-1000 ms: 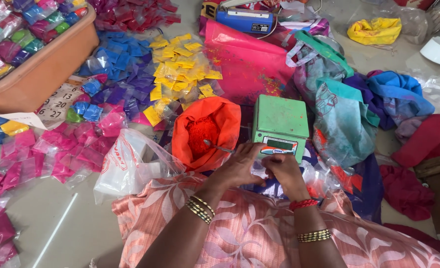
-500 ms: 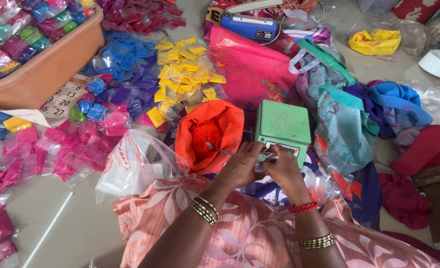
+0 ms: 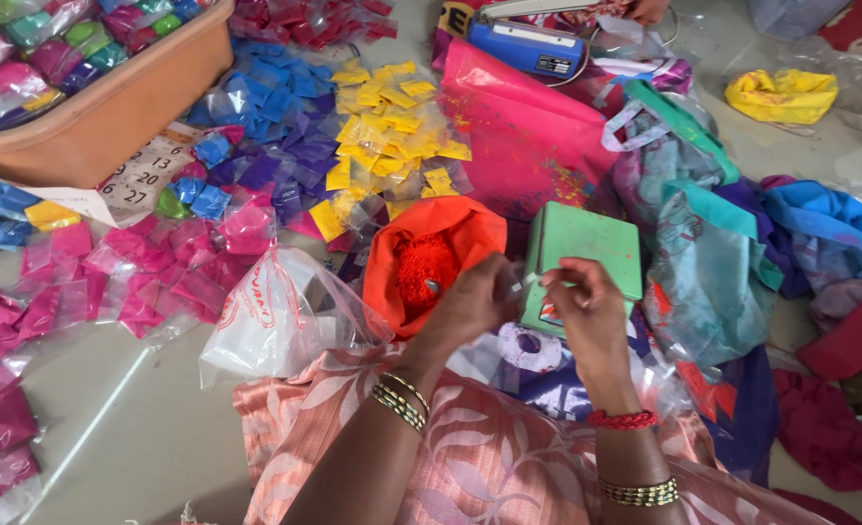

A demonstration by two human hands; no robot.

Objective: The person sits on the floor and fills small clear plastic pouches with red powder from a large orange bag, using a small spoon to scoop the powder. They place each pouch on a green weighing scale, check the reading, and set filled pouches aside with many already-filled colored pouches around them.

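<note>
Left hand [image 3: 470, 301]: fingers pinched narrow on one edge of a small clear packet [image 3: 525, 282], held just above the floor's near middle.
Right hand [image 3: 582, 297]: fingers pinched on the other edge of the same packet; thumb and forefinger close together.
Small clear packet: thin, transparent plastic, mostly hidden by the fingers; contents cannot be told. It sits between the two hands, in front of the green scale.
Green scale [image 3: 586, 253]: small, box-like, pale green flat top; lower front partly covered by the right hand.
Orange bag [image 3: 431, 258]: open-mouthed, rim folded out, orange-red powder inside with a small metal object lying in it; just left of the scale, touching the left hand's knuckles.
White plastic bag [image 3: 266, 321]: crumpled, red printing, left of the orange bag.
Yellow packets [image 3: 382, 146]: loose heap toward the floor's far middle.
Blue packets [image 3: 256, 107]: heap left of the yellow ones.
Pink packets [image 3: 110, 282]: spread along the floor's left edge.
Brown tub [image 3: 120, 107]: far left corner, filled with mixed-colour packets.
Blue sealing machine [image 3: 528, 44]: at the far edge.
</note>
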